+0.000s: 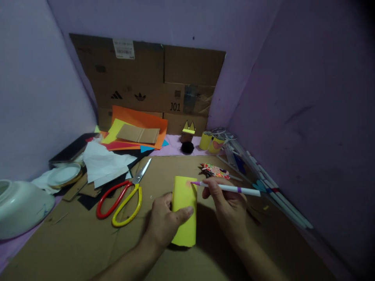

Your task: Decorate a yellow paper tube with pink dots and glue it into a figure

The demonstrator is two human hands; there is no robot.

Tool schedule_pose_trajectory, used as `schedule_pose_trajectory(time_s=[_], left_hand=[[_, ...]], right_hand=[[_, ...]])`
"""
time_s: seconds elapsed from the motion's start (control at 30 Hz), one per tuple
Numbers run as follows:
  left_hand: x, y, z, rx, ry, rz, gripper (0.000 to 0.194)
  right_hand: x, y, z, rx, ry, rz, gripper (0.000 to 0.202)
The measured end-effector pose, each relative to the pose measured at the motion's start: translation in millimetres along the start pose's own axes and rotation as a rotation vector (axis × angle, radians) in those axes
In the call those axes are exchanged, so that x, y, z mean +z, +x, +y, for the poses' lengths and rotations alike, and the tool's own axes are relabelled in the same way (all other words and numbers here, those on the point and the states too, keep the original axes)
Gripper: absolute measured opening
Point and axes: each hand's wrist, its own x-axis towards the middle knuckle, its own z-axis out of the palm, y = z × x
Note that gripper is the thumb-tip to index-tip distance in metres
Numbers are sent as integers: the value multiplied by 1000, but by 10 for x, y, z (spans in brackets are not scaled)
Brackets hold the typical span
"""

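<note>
My left hand point(168, 218) is closed around a tube or folded piece covered in yellow paper point(185, 230), its thumb lying across the front. A faint pinkish mark shows near the top of the yellow paper. Between the fingers of my right hand point(227, 203) is a white felt-tip pen point(246, 190) with a purple band. The pen's purple tip points left and meets, or nearly meets, the paper beside the mark. To the left lie scissors point(136, 180) with one red and one yellow handle, blades apart.
Coloured paper sheets point(162, 128) and white tissue point(99, 160) lie at the back left, a white bowl point(23, 210) at far left. Small yellow tubes point(206, 141) and a black pompom-like ball point(187, 147) stand behind. Several pens point(281, 199) line the right wall.
</note>
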Motion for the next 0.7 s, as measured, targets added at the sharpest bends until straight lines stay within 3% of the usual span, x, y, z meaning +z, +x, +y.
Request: schedule_pose_trajectory(time_s=[0.7], left_hand=[[-6, 30, -58, 47, 4, -18, 29]], right_hand=[[-3, 3, 30, -39, 13, -3, 20]])
